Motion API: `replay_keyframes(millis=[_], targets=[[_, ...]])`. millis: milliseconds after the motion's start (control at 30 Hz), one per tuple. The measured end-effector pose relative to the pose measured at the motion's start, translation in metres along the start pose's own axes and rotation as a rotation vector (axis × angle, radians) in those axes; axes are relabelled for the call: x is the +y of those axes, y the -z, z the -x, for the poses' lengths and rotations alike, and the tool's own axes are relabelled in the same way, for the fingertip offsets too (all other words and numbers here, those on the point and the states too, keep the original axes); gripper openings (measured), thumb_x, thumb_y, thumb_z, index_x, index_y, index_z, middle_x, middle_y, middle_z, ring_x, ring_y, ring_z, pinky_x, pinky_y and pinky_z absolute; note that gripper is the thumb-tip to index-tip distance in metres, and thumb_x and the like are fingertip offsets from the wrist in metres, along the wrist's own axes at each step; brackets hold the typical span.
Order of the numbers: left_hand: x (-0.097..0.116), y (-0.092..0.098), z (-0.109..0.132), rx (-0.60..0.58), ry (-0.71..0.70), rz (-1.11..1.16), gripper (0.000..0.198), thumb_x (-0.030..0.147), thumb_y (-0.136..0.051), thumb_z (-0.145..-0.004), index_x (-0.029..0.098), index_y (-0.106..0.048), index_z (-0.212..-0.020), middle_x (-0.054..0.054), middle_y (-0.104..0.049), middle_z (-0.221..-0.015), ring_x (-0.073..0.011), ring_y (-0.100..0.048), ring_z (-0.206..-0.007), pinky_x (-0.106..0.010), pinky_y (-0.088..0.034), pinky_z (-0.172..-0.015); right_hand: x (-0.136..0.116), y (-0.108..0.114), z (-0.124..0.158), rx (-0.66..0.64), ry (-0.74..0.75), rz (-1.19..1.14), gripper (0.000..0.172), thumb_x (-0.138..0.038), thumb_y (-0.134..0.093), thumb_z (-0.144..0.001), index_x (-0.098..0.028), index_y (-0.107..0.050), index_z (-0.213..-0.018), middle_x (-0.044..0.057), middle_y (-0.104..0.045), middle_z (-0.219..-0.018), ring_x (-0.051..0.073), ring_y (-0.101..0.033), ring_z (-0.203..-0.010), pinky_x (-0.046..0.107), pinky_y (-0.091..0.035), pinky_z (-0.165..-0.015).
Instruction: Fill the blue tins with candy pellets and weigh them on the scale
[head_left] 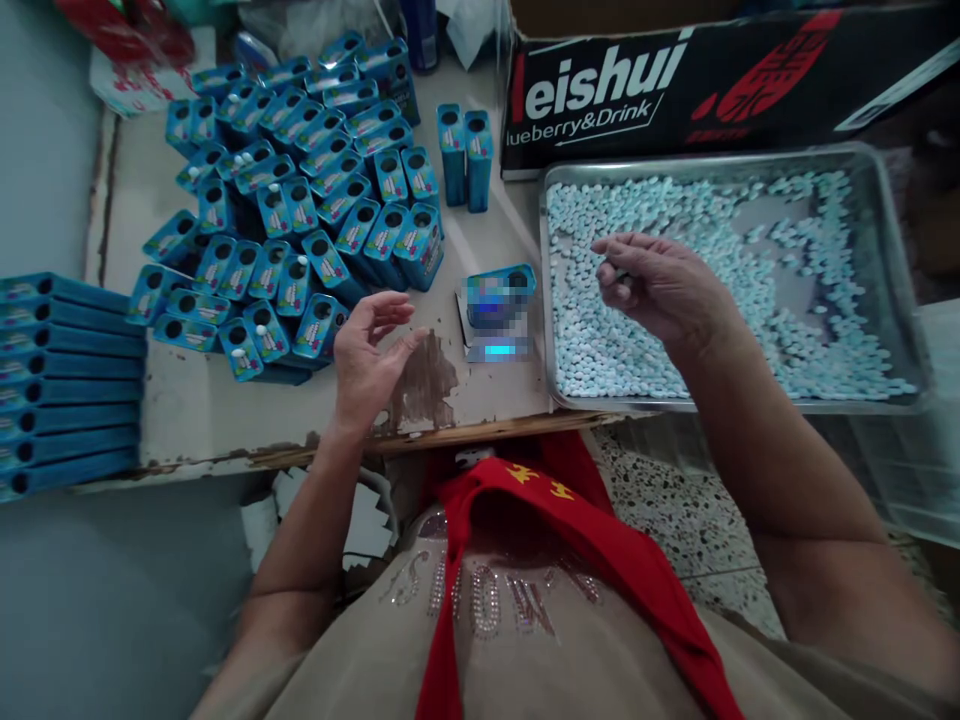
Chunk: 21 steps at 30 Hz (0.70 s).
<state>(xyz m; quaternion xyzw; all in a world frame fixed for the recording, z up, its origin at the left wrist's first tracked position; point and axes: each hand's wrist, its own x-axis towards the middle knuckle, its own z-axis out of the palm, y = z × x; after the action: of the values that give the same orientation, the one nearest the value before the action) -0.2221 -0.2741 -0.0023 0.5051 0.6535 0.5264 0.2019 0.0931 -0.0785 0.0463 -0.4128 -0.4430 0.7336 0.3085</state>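
Observation:
My left hand [375, 350] hovers over the front of the table, its fingers apart and nothing in them. The nearest things to it are blue tins with round holes in their tops, such as one tin [321, 325] just to its left. Above the tray [622, 405] of pale blue and white tablets [600, 350], my right hand [660, 285] has its fingertips pinched together; whatever they may hold is too small to make out. Between the hands, a blue tin [501, 290] rests on a small scale [499, 350] whose lit display is blurred.
Many blue tins [322, 140] stand in a group at the back left, some with tablets on top. Two tins [465, 160] stand apart. At the far left is a stack of tins [71, 385]. Behind the tray sits a black carton [600, 100]. The worn table edge [465, 432] runs along the front.

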Motion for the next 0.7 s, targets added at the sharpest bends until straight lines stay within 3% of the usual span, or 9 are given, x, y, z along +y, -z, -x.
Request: replay_keyframes(millis=[100, 200, 267, 467, 567, 700], targets=[[0.0, -0.007, 0.0, -0.02, 0.001, 0.01, 0.04, 0.037, -0.089, -0.09, 0.027, -0.072, -0.125, -0.005, -0.08, -0.117, -0.0218, -0.079, -0.11, -0.037, -0.067, -0.101, -0.005, -0.008, 0.001, -0.04, 0.023, 0.062, 0.019, -0.026, -0.092, -0.095, -0.017, -0.075, -0.096, 0.001, -0.063, -0.072, 0.007, -0.045, -0.057, 0.017, -0.04, -0.049], [0.002, -0.015, -0.002, -0.033, -0.008, 0.021, 0.039, 0.031, -0.087, -0.089, 0.027, -0.072, -0.125, -0.005, -0.079, -0.117, -0.0217, -0.078, -0.109, -0.037, -0.067, -0.1, -0.009, -0.014, 0.002, -0.032, 0.041, 0.069, 0.008, -0.016, -0.083, -0.097, -0.017, -0.076, -0.097, 0.002, -0.066, -0.075, 0.008, -0.049, -0.061, 0.017, -0.045, -0.054], [0.002, -0.02, -0.003, -0.04, -0.012, 0.023, 0.039, 0.031, -0.086, -0.09, 0.027, -0.072, -0.126, -0.005, -0.079, -0.117, -0.0222, -0.078, -0.109, -0.038, -0.067, -0.1, -0.011, -0.016, 0.003, -0.012, 0.058, 0.07, 0.01, -0.008, -0.078, -0.095, -0.017, -0.076, -0.098, 0.003, -0.067, -0.076, 0.009, -0.052, -0.063, 0.018, -0.047, -0.056], [0.0, -0.026, -0.01, -0.068, -0.014, 0.02, 0.042, 0.031, -0.086, -0.09, 0.027, -0.07, -0.128, -0.006, -0.078, -0.118, -0.0223, -0.077, -0.108, -0.039, -0.067, -0.099, -0.02, -0.014, 0.003, -0.109, 0.074, 0.179, 0.006, -0.012, -0.078, -0.095, -0.016, -0.077, -0.098, 0.003, -0.064, -0.074, 0.009, -0.05, -0.058, 0.019, -0.041, -0.05], [-0.001, -0.031, -0.012, -0.087, -0.01, 0.039, 0.044, 0.031, -0.088, -0.09, 0.027, -0.069, -0.129, -0.006, -0.078, -0.119, -0.0223, -0.077, -0.107, -0.038, -0.067, -0.098, -0.022, -0.017, 0.0, -0.191, 0.044, 0.218, 0.01, -0.012, -0.081, -0.094, -0.02, -0.076, -0.098, 0.001, -0.064, -0.074, 0.01, -0.051, -0.059, 0.019, -0.041, -0.048], [-0.002, -0.037, -0.013, -0.102, 0.0, 0.056, 0.047, 0.03, -0.088, -0.089, 0.027, -0.068, -0.131, -0.006, -0.078, -0.121, -0.0221, -0.076, -0.107, -0.038, -0.066, -0.096, -0.022, -0.025, -0.005, -0.173, -0.007, 0.151, 0.021, -0.007, -0.084, -0.089, -0.023, -0.071, -0.096, -0.001, -0.06, -0.075, 0.011, -0.051, -0.059, 0.023, -0.042, -0.048]])
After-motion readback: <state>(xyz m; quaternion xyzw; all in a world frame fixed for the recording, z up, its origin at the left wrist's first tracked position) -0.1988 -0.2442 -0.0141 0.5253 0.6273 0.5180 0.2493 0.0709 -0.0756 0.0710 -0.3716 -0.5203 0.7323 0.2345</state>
